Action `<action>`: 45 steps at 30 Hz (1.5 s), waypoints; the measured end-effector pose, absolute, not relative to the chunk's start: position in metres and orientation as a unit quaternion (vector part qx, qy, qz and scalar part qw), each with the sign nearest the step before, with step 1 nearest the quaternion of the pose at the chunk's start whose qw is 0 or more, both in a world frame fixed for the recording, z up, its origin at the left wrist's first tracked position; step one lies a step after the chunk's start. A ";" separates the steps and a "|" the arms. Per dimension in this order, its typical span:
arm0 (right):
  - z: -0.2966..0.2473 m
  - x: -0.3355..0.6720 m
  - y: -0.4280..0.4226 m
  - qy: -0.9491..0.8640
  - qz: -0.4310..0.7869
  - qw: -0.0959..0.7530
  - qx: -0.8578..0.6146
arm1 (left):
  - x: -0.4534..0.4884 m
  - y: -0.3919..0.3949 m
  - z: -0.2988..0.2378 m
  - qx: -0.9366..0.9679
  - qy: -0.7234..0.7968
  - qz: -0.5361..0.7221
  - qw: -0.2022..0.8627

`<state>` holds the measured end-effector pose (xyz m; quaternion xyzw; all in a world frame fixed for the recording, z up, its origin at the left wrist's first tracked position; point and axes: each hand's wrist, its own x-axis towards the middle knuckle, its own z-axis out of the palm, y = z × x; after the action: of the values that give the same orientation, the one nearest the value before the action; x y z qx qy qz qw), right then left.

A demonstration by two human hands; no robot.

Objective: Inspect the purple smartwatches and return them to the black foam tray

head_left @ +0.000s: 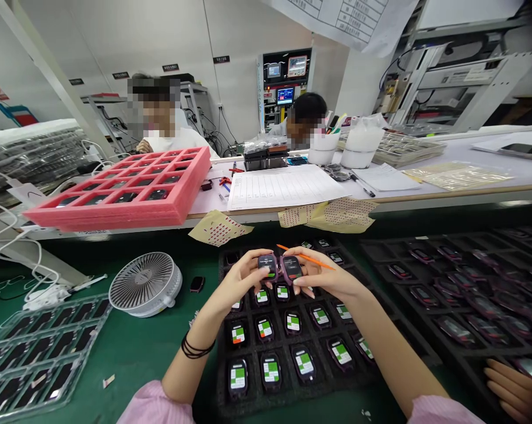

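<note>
My left hand [248, 274] grips a smartwatch body [266, 265] with a dark lit screen, its thumb on the glass. Close beside it, my right hand [312, 271] holds a second smartwatch body [291, 268], its screen also lit. An orange stick [305, 257] lies across the right hand, partly tucked among the fingers. Both hands hover over a black foam tray [301, 391], whose pockets hold several watch bodies [271, 371] with green and white screens. The hands hide part of the tray's back rows.
A white fan [145, 284] and a lone watch body [197, 284] lie left. A clear tray [40, 353] sits at far left, a pink foam tray [125, 188] on the shelf. Another person's hand [515, 388] rests by the right-hand tray [429, 347]. Two people sit opposite.
</note>
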<state>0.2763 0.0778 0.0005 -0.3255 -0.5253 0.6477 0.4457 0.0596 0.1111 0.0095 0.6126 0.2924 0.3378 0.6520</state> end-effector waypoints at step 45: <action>-0.004 0.268 0.080 -0.580 0.509 0.486 -0.410 | 0.063 0.112 0.005 0.681 0.336 0.410 0.506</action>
<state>0.2684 0.0800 -0.0037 -0.4102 -0.5798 0.5089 0.4864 0.0631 0.1115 0.0053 0.6806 0.3362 0.4097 0.5059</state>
